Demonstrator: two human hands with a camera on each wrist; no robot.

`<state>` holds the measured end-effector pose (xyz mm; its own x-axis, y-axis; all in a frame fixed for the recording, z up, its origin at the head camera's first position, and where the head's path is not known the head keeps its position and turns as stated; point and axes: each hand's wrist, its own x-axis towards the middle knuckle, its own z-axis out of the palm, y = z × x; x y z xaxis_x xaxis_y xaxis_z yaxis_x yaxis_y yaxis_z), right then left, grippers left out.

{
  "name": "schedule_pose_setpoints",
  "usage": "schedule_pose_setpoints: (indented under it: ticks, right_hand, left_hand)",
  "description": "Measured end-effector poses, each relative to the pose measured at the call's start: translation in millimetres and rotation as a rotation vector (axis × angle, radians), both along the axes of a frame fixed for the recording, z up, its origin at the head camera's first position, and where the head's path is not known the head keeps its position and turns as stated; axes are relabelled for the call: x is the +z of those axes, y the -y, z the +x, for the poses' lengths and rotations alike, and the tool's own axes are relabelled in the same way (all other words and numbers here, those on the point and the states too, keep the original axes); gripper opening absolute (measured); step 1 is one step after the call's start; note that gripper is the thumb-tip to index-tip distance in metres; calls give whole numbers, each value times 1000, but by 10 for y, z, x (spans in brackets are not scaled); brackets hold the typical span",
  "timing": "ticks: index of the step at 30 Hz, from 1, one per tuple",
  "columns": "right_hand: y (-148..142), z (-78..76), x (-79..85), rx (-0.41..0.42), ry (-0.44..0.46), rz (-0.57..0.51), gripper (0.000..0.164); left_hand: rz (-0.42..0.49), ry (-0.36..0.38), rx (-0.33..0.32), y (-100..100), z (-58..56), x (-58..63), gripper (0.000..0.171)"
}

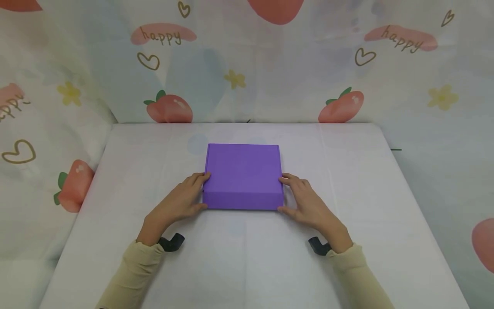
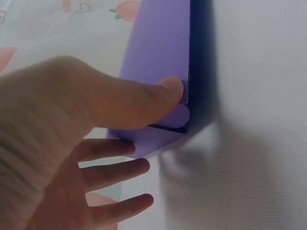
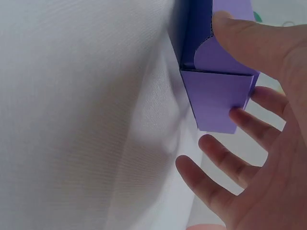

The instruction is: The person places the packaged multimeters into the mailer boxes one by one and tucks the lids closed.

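Note:
A purple cardboard box [image 1: 242, 169] with its lid down sits on the white-covered table, front side facing me. At its left front corner my left hand [image 1: 184, 195] holds it, thumb on the front face and fingertips on the left side and top edge. In the left wrist view, the thumb [image 2: 144, 100] presses beside a rounded tab at the corner, while the lower fingers stretch out straight. My right hand [image 1: 305, 199] grips the opposite corner the same way. In the right wrist view, the thumb [image 3: 249, 40] lies on the front edge and two fingertips meet the side panel [image 3: 216, 100].
White cloth [image 1: 239, 257] covers the table and shows faint creases. Behind and at the sides hangs a printed curtain [image 1: 270, 64] with peaches, hearts and flowers. A black curved piece [image 1: 172, 243] sits at the left wrist, and another black piece [image 1: 319, 246] at the right.

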<state>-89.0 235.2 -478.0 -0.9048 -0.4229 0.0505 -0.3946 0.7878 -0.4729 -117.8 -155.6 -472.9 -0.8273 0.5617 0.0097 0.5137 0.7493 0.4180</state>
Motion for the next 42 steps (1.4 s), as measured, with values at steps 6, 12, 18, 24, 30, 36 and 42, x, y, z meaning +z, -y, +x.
schedule_pose_setpoints:
  ticks: [6,12,18,24,30,36,42]
  right_hand:
    - [22,3,13,-12,-31,47,84]
    - [45,28,18,-22,-65,63,79]
    - [66,46,-10,-42,-93,78,78]
    - [95,54,-21,-65,-114,118,78]
    - [131,60,-36,-95,-105,155,78]
    - [147,58,-59,-115,-116,155,76]
    - [152,47,-96,-128,-149,131,74]
  left_hand:
    - [-49,-53,0,-40,15,-5,85]
    - [-84,-83,14,-49,19,-31,85]
    - [-100,-85,26,-53,26,-55,86]
    - [-113,-92,42,-76,34,-48,85]
    - [-119,-105,58,-98,42,-56,83]
    - [-112,-117,69,-114,48,-82,81]
    - [-93,-138,76,-120,37,-107,78]
